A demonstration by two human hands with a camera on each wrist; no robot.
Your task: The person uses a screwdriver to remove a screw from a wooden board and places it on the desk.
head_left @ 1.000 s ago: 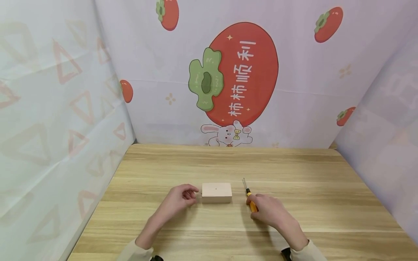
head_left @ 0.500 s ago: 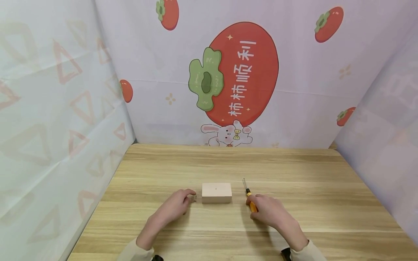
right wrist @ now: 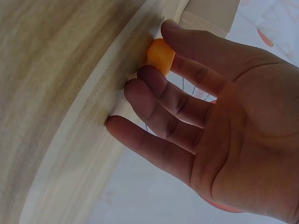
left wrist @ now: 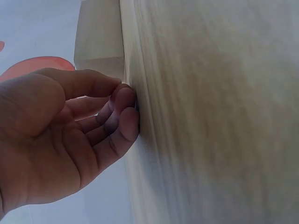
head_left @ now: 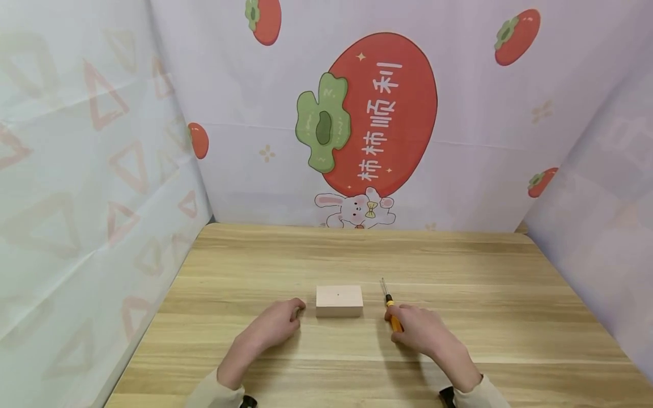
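Left of a pale wooden block [head_left: 339,301], my left hand [head_left: 272,326] rests low at the table with curled fingers. In the left wrist view its thumb [left wrist: 100,84] and fingertips come together at the tabletop; whatever lies between them is hidden, so I cannot tell what it holds. The block lies flat, with a small dark hole in its top, just beyond these fingertips. To its right, my right hand [head_left: 420,328] holds a screwdriver [head_left: 395,323] by its orange and black handle, the metal shaft pointing away from me. In the right wrist view the orange handle end [right wrist: 160,55] shows between thumb and fingers.
The wood-grain tabletop [head_left: 459,272] extends around both hands. A white cloth backdrop [head_left: 234,181] with persimmon and rabbit prints hangs at its far edge. Similar cloth walls stand at the left [head_left: 102,226] and right [head_left: 602,238].
My left hand has moved slightly away from the block and lower, its fingers drawn together. A small shiny piece seen earlier by its fingertips is now hidden. The right hand keeps its hold on the screwdriver.
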